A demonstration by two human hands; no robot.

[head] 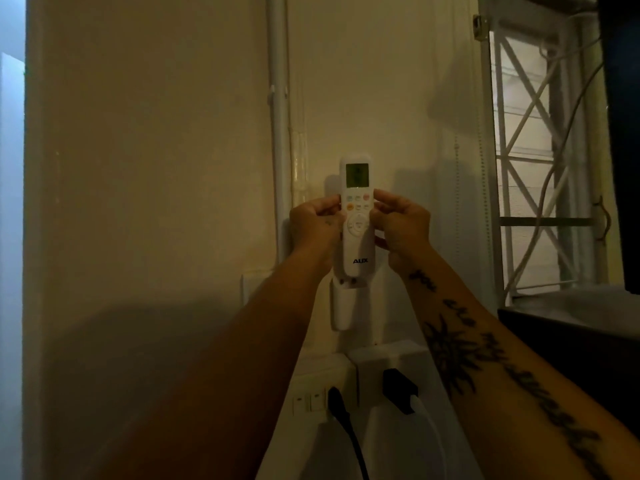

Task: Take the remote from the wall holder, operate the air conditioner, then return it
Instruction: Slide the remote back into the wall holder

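Pinching the remote (pixel 358 216) between both hands (pixel 317 225) (pixel 403 226), just above the holder (pixel 341 306); lifting clear or seating it comes next.

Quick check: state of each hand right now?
Left hand: closed on the remote's left edge.
Right hand: closed on the remote's right edge.

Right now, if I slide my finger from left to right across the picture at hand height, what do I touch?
Wall → white pipe → left hand → remote → right hand → window grille.
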